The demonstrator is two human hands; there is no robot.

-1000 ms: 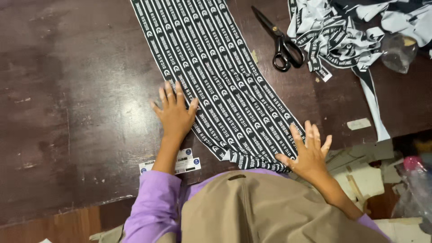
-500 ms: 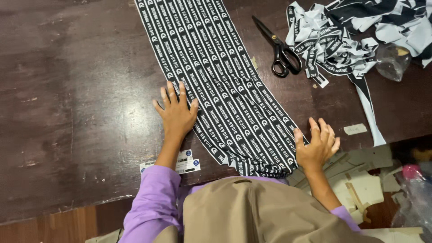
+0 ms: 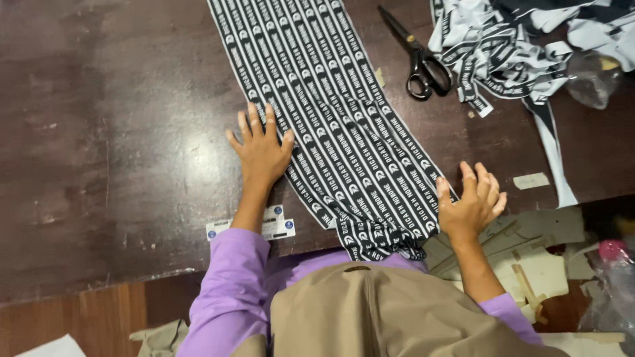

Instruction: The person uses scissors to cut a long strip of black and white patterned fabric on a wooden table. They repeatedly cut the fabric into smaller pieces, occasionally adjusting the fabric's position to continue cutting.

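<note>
A dark wooden bench (image 3: 119, 132) carries a long black-and-white printed fabric strip (image 3: 331, 112) running off its near edge, scissors (image 3: 420, 56) beside it, a heap of fabric scraps (image 3: 509, 46) at the far right, and a small card (image 3: 274, 228).

Dim, even overhead light
You get soft glare on the dark table (image 3: 132, 152) left of centre; focus stays sharp

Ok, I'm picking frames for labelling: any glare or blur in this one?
Head view: a soft glare patch on the dark table beside the left hand; the striped fabric, scissors and right hand look sharp; lighting is even, with only faint shadows.
</note>
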